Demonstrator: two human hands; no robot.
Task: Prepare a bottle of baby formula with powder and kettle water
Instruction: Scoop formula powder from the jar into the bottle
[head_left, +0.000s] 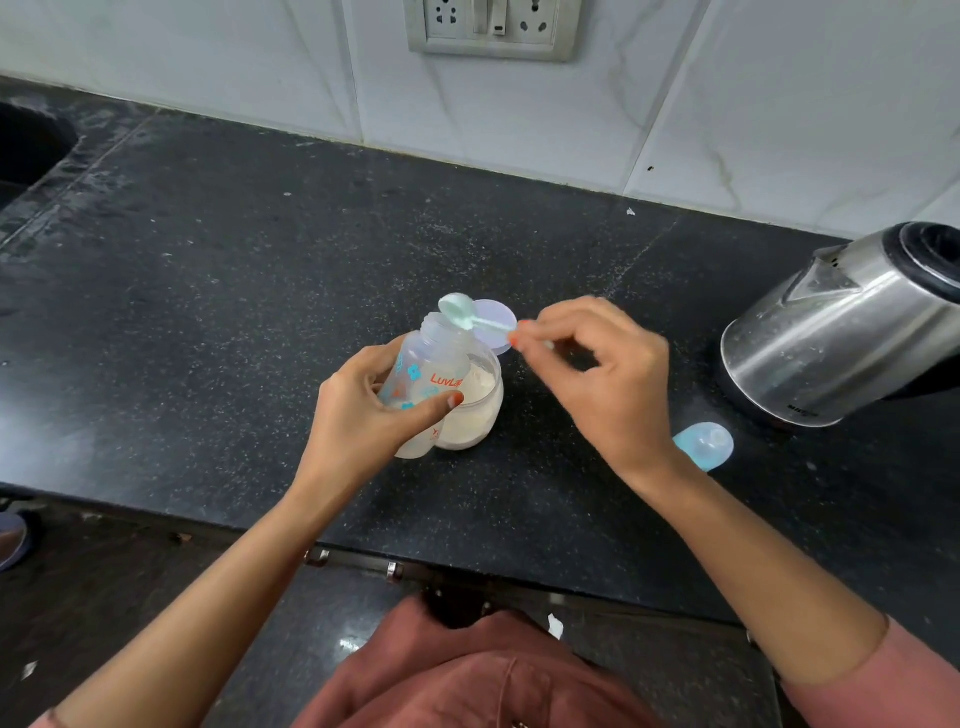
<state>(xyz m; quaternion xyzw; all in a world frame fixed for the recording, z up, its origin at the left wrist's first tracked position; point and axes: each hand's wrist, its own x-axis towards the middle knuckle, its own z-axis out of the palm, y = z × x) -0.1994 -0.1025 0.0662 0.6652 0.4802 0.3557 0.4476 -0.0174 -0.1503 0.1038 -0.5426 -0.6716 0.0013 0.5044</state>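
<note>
**Scoop tipped at the bottle's mouth**

In the head view, the left hand (358, 415) grips the clear baby bottle (428, 364) around its middle, fingers curled round it and thumb across the printed front. The bottle is uncapped and tilted, its mouth leaning far and right, over the middle of the dark speckled surface (234, 249). Just to its right stands the open powder jar (480, 405), with pale powder inside.

The right hand (602, 384) pinches the handle end of a pale green scoop (460, 312) between thumb and fingertips, and the scoop's bowl sits right at the bottle's mouth. The jar's round lid (496, 325) lies flat just beyond the jar.

A pale blue bottle cap (706, 444) lies near the right wrist. The steel kettle (841, 338) stands at the far right. A wall socket (491, 26) sits on the tiled wall beyond.
</note>
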